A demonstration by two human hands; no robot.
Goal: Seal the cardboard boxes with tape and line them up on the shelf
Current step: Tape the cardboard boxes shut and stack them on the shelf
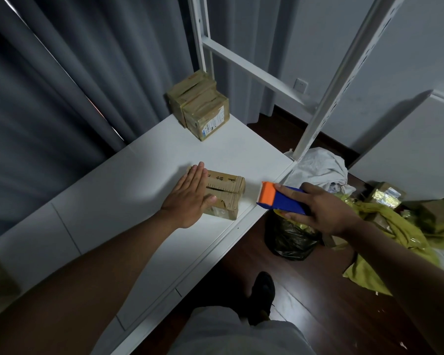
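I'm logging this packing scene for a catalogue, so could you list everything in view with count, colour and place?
cardboard box: one, brown, near the shelf's front edge, under the left hand
stacked boxes: a cluster, exact count unclear, brown and taped, at the shelf's far end
shelf: one, white board with white slotted uprights
tape dispenser: one, blue and orange, held off the shelf's front edge
curtain: grey, behind the shelf
black bag: one, on the floor
white bag: one, on the floor by the upright
yellow cloth: on the floor at right, among more boxes
shoe: one, black, on the wooden floor
left hand: flat on the box
right hand: grips the dispenser
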